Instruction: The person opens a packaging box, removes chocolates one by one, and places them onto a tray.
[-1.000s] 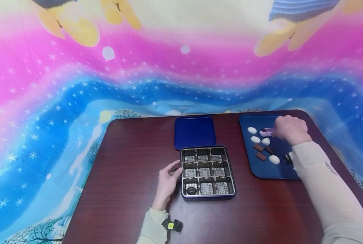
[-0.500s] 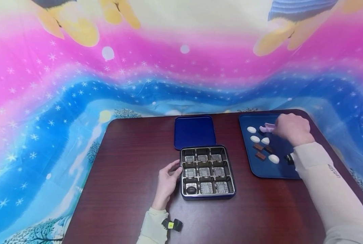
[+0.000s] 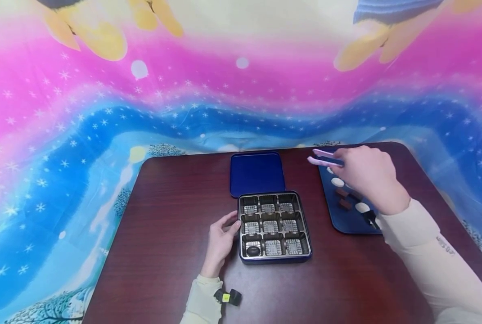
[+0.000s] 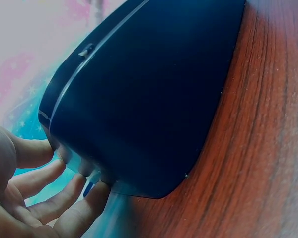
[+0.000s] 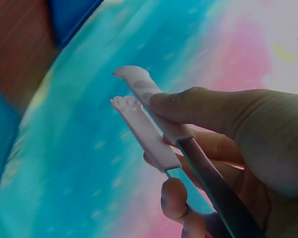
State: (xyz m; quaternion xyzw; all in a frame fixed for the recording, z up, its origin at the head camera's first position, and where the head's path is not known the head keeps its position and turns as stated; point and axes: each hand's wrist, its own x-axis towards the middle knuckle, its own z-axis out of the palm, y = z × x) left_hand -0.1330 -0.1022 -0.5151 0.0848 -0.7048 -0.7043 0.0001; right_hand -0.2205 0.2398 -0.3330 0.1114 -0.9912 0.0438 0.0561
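Note:
My left hand (image 3: 219, 243) rests at the left side of a square blue tin (image 3: 275, 259). In the left wrist view its fingertips touch the smooth wall of the tin (image 4: 139, 114). A gold insert divides the tin into several compartments, with one dark oval chocolate (image 3: 253, 250) in the front-left one. Over the tray's back-left part, my right hand (image 3: 368, 177) grips small pink tongs (image 3: 323, 162). Between thumb and fingers, the tongs (image 5: 149, 139) show parted paw-shaped tips with nothing between them in the right wrist view.
A blue tray (image 3: 342, 225) on the right bears several white pieces (image 3: 337, 182) and brown chocolate pieces (image 3: 344, 204), partly covered by my right hand and sleeve. Behind the tin lies a flat blue lid (image 3: 257, 174). A patterned cloth (image 3: 241, 108) hangs behind the table.
My right hand has lifted and moved left with the tongs, whose tips now overlap the tray's left edge. My left hand stays at the tin. The head view has shifted slightly.

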